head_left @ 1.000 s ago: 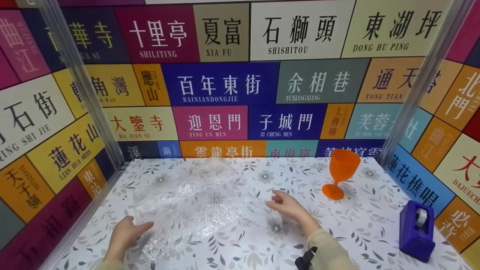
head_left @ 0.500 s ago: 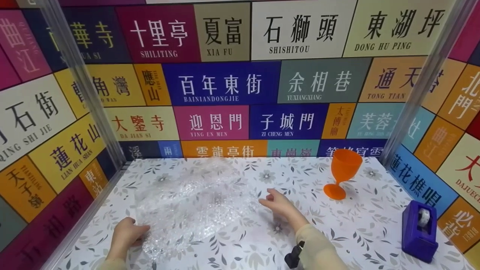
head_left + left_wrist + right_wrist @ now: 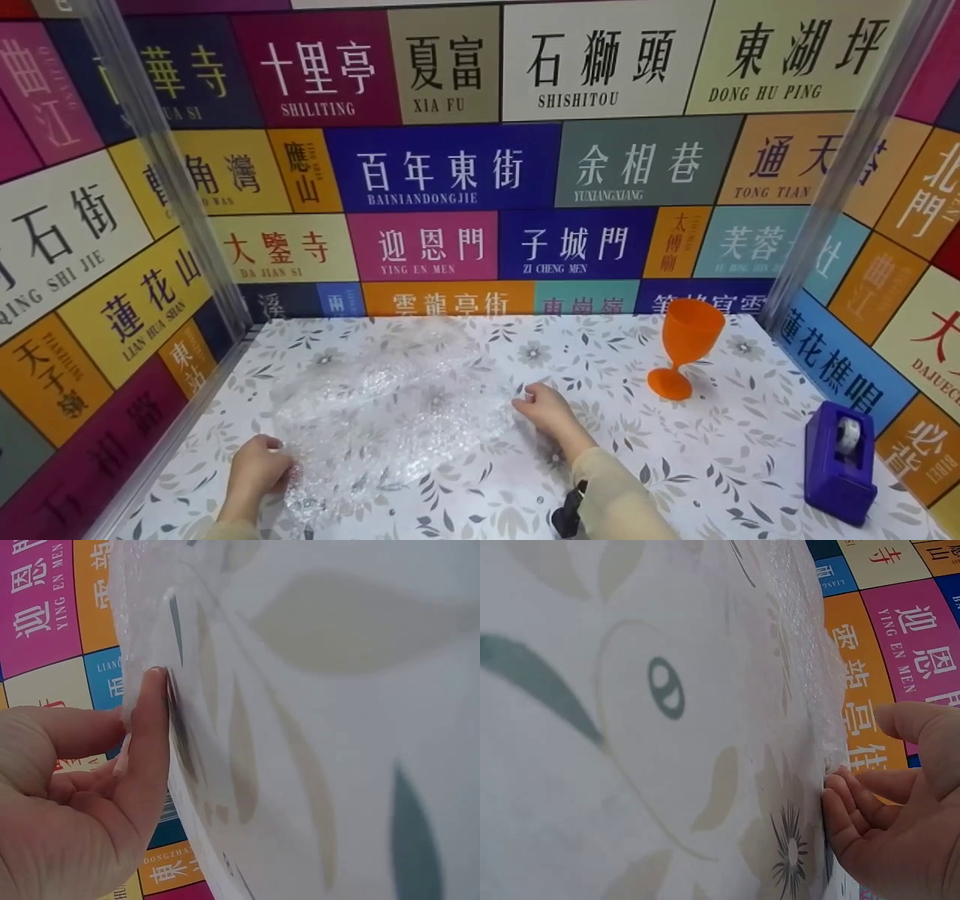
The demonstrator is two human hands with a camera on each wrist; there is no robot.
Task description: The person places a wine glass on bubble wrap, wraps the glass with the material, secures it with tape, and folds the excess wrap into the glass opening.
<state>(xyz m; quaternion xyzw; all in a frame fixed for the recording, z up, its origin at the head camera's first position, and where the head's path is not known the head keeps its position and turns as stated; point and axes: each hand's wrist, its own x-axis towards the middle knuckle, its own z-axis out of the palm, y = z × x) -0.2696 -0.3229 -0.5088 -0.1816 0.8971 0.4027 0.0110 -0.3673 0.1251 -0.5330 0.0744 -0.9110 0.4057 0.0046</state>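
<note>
My right hand [image 3: 550, 412] has moved left to the right edge of the bubble wrap [image 3: 390, 420], fingers curled; whether they grip, I can't tell. My left hand [image 3: 255, 466] now pinches its near left edge, so both sides are attended.

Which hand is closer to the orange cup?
The right hand, at the right edge of the bubble wrap. The left hand is farther from the orange cup, at the wrap's left edge, with the wrap in between.
</note>
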